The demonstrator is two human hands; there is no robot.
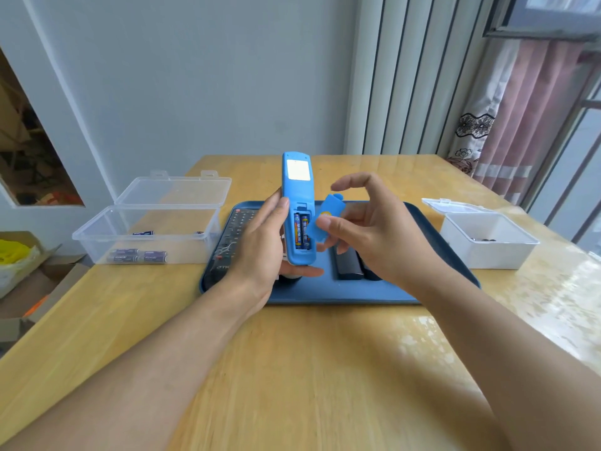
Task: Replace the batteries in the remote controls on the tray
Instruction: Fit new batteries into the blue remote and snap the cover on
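Note:
My left hand [260,242] grips a blue remote [296,190] upright above the dark blue tray [325,292], its back toward me. Its battery bay is uncovered and two blue batteries [301,231] sit inside. My right hand [370,229] pinches the blue battery cover [327,219] between thumb and fingers, just right of the bay. A black remote [232,236] with many buttons lies on the tray's left side. Two more dark remotes [349,266] lie on the tray under my right hand, partly hidden.
A clear plastic box [97,234] with its lid open stands left of the tray and holds several blue batteries [138,255]. A white box [487,252] with a few dark batteries stands at the right. Cardboard boxes sit on the floor at left.

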